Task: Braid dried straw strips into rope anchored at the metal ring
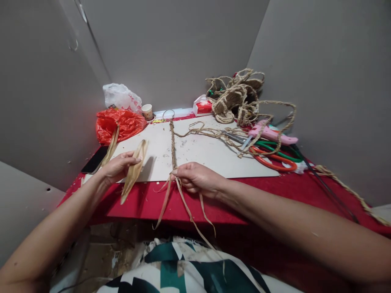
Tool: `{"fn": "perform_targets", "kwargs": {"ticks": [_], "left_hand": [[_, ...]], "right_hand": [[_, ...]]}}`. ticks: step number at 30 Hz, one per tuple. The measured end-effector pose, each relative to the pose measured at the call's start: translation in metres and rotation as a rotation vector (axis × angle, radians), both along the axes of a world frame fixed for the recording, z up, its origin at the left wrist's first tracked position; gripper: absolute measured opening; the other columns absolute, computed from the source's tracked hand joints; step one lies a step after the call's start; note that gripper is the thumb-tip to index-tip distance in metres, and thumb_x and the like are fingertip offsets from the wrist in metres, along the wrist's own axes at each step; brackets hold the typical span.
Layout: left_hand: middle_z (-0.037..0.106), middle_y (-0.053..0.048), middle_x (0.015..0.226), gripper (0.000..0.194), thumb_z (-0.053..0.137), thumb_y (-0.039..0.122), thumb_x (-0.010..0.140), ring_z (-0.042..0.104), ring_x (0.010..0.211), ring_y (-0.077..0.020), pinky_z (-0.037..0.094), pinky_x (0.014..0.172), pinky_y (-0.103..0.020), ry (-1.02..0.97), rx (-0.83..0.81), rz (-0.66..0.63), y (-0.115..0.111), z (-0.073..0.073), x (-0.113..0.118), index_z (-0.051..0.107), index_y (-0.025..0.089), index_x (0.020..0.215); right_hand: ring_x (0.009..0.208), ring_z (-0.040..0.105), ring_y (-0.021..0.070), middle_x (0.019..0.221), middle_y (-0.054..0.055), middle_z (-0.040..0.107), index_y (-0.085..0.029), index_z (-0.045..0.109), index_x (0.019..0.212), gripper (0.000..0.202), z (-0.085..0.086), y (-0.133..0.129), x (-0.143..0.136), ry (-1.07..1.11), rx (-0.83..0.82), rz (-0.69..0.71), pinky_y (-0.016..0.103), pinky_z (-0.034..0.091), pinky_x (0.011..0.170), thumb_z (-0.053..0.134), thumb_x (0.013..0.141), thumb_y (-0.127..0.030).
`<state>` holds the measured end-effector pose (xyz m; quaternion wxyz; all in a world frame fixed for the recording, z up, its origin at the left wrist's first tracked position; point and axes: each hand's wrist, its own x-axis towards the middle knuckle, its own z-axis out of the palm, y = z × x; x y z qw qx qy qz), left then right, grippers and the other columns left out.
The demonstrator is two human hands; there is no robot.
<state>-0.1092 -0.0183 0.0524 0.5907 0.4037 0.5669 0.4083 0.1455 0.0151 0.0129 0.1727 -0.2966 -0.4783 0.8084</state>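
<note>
"What's the left hand [120, 166] holding?"
"A dry, pale leaf strip [134, 173], pinched between thumb and fingers."
"And the right hand [195, 178]?"
"Closed on the braid's [173, 146] near end, loose strands [184, 199] hanging below."
"Where's the braid?"
"Over the white board [201, 158] on the red-covered surface [244, 203], left of the orange-handled scissors [275, 164]."

You get dim, even light with a soft shadow across the flat white board [201, 156], and slightly blurred, wide-angle-stretched edges.
</note>
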Motion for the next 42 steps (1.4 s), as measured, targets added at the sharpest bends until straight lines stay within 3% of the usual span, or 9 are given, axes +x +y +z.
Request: {"fn": "perform_targets", "kwargs": {"ticks": [5,9,16,22,26,30,42], "left_hand": [[0.068,-0.001,0.073,0.032,0.075,0.015,0.064,0.061,0.06,-0.0085,0.045,0.058,-0.016,-0.049,-0.028,-0.173,-0.031,0.002,0.04,0.07,0.015,0.095],[0.068,-0.002,0.072,0.022,0.073,0.024,0.071,0.058,0.059,-0.0074,0.043,0.058,-0.016,0.0,-0.008,-0.233,-0.04,-0.004,0.06,0.072,0.014,0.091],[0.071,-0.007,0.096,0.038,0.077,0.026,0.066,0.064,0.081,-0.0146,0.046,0.082,-0.027,0.02,0.116,-0.126,-0.033,-0.022,0.073,0.066,0.014,0.101],[0.07,-0.005,0.09,0.04,0.078,0.02,0.062,0.063,0.08,-0.0143,0.046,0.08,-0.027,0.054,0.148,-0.097,-0.028,-0.023,0.084,0.065,0.012,0.098],[0.071,-0.004,0.088,0.036,0.078,0.018,0.062,0.062,0.079,-0.0145,0.046,0.078,-0.026,0.092,0.177,-0.11,-0.028,-0.024,0.089,0.068,0.014,0.096],[0.071,-0.004,0.089,0.034,0.077,0.02,0.063,0.062,0.078,-0.0141,0.047,0.078,-0.026,0.044,0.161,-0.108,-0.028,-0.024,0.092,0.069,0.016,0.096],[0.068,-0.003,0.072,0.018,0.069,0.019,0.067,0.059,0.064,-0.012,0.045,0.068,-0.025,0.019,0.128,-0.004,-0.024,-0.027,0.092,0.07,0.013,0.084]], "right_hand": [[0.033,0.014,0.002,0.039,-0.011,0.025,-0.01,0.06,0.074,0.02,0.002,-0.004,-0.001,-0.009,0.059,-0.069,0.017,0.009,0.034,0.055,0.084,-0.027],[0.033,0.016,0.0027,0.039,-0.011,0.027,-0.011,0.06,0.074,0.021,0.002,-0.006,-0.002,-0.016,0.147,-0.09,0.018,0.01,0.034,0.053,0.085,-0.028],[0.032,0.02,0.0044,0.036,-0.009,0.032,-0.013,0.06,0.073,0.024,-0.009,-0.003,-0.004,-0.076,0.344,-0.127,0.021,0.011,0.034,0.057,0.082,-0.035],[0.039,0.023,0.0046,0.04,-0.008,0.033,-0.013,0.058,0.067,0.033,-0.01,-0.003,-0.004,-0.084,0.502,-0.127,0.022,0.016,0.04,0.058,0.078,-0.044],[0.05,0.031,0.0057,0.052,-0.004,0.042,-0.012,0.054,0.06,0.034,-0.009,-0.003,-0.002,-0.113,0.627,-0.136,0.021,0.025,0.048,0.058,0.077,-0.042],[0.055,0.034,0.0073,0.058,-0.002,0.046,-0.012,0.055,0.062,0.031,-0.008,-0.002,-0.002,-0.119,0.641,-0.12,0.022,0.029,0.052,0.054,0.079,-0.039],[0.052,0.029,0.0057,0.056,-0.004,0.037,-0.013,0.05,0.06,0.03,-0.007,-0.003,-0.001,-0.116,0.633,-0.138,0.023,0.022,0.05,0.056,0.078,-0.036]]}}
